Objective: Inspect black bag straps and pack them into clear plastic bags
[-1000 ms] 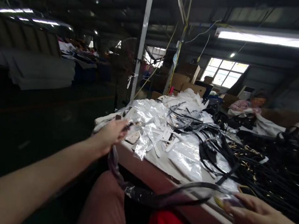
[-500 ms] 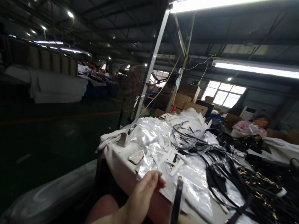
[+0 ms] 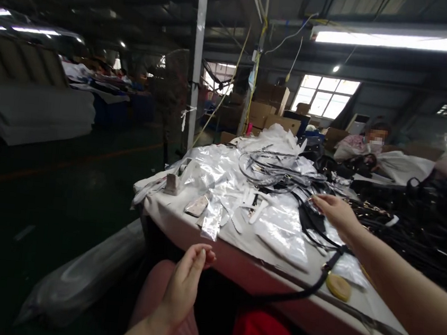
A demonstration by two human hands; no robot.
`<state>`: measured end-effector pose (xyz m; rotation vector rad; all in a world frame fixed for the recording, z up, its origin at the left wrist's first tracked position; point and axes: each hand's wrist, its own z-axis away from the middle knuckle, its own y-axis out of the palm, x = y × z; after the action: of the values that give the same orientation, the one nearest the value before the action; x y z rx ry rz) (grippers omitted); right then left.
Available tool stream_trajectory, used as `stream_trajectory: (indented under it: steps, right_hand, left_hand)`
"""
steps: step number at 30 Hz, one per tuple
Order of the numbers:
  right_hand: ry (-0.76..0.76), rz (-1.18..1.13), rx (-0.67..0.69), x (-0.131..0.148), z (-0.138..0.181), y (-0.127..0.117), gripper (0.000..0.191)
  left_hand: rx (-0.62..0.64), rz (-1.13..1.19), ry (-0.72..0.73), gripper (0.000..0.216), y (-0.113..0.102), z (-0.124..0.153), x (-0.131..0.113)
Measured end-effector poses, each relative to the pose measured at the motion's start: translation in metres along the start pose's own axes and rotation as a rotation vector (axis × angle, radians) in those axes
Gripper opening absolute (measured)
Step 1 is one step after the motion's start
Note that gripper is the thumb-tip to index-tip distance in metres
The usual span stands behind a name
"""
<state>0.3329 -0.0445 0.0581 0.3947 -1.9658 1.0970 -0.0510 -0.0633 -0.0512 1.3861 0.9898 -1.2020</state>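
Observation:
My left hand [image 3: 186, 278] is over my lap, just off the table's front edge, its thumb against curled fingers; whether anything thin is pinched there is unclear. My right hand [image 3: 334, 214] reaches across the table with fingertips pressed together beside the heap of black straps [image 3: 286, 179]; what they pinch is too small to make out. One black strap [image 3: 306, 291] with a small gold buckle runs from below my right wrist over the table edge towards my lap. Clear plastic bags [image 3: 285, 227] lie between my hands, and a narrow clear sleeve [image 3: 212, 222] sits above my left hand.
On the cloth-covered table lie a phone-like flat object [image 3: 196, 206], a small grey block [image 3: 172, 184] and a round yellow object [image 3: 338, 287]. Black bags [image 3: 423, 204] are piled at right, with other people behind them. A metal post [image 3: 196, 68] stands beyond the table.
My right hand has moved from the bottom centre out to the strap pile; the upright black strap end it held is no longer seen there. My left hand moved slightly left. The view has turned right and down.

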Motion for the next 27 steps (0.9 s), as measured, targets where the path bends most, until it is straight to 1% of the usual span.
stream_trajectory:
  steps: [2,4,6,9,11,13,15,18,21,23,25,27]
  right_hand:
    - [0.069,0.185,0.012,-0.037,0.030,0.002,0.034]
    - [0.153,0.382,0.031,-0.068,0.055,-0.006,0.034]
    - [0.253,0.567,0.034,-0.094,0.070,-0.016,0.041]
    - [0.381,0.759,0.075,-0.124,0.077,-0.025,0.051]
    - [0.427,0.813,0.126,-0.140,0.073,-0.024,0.051]
    - [0.449,0.837,0.174,-0.149,0.065,-0.020,0.048]
    - [0.448,0.857,0.209,-0.152,0.057,-0.018,0.045]
    - [0.414,0.912,0.218,-0.145,0.052,-0.017,0.048]
    - [0.324,0.986,0.155,-0.127,0.067,-0.014,0.052]
    - [0.214,0.994,0.157,-0.113,0.090,-0.004,0.044]
    - [0.041,0.957,0.274,-0.101,0.120,0.010,0.033]
    - [-0.185,0.943,0.423,-0.095,0.149,0.026,0.034]
  left_hand:
    - [0.007,-0.034,-0.039,0.060,-0.004,-0.004,0.016]
    - [0.030,-0.063,-0.088,0.064,-0.007,-0.008,0.033]
    - [0.079,-0.097,-0.137,0.064,-0.006,-0.010,0.048]
    - [0.162,-0.151,-0.178,0.059,0.003,-0.010,0.066]
    - [0.228,-0.182,-0.176,0.053,0.012,-0.005,0.076]
    - [0.314,-0.208,-0.161,0.045,0.021,0.001,0.082]
    - [0.398,-0.232,-0.147,0.037,0.028,0.007,0.086]
    - [0.495,-0.277,-0.148,0.029,0.030,0.013,0.086]
    - [0.550,-0.409,-0.153,0.022,0.025,0.014,0.087]
    - [0.585,-0.542,-0.153,0.018,0.022,0.013,0.090]
    - [0.622,-0.647,-0.155,0.015,0.022,0.012,0.092]
    - [0.659,-0.697,-0.150,0.016,0.026,0.011,0.091]
